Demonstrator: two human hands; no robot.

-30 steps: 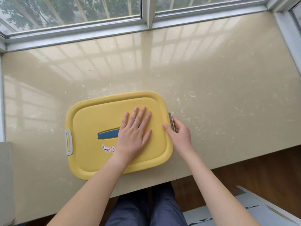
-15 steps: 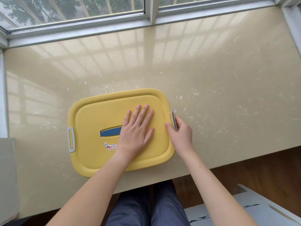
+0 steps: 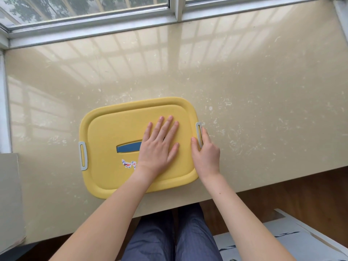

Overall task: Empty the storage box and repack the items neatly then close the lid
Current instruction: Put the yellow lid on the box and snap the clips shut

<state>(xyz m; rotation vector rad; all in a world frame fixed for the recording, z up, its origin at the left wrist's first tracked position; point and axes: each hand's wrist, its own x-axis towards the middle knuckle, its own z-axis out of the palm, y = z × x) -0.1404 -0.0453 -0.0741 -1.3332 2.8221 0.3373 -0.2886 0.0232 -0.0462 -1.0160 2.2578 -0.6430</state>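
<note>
While left hand (image 3: 158, 147) presses lid (image 3: 116, 129), clasp (image 3: 198, 124) swung outward.

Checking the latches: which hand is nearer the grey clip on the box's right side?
Right. The right hand grips the clip; the left hand lies flat on the yellow lid, apart from it.

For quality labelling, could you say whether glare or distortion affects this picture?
Head view: window reflections glaze the counter beyond the yellow lid; wide-angle bending curves the window frame; left hand and right hand, at the grey latch, are sharp, no blur.

Glossy beige counter (image 3: 263, 91) below a window (image 3: 84, 8), wooden floor (image 3: 301, 189).
</note>
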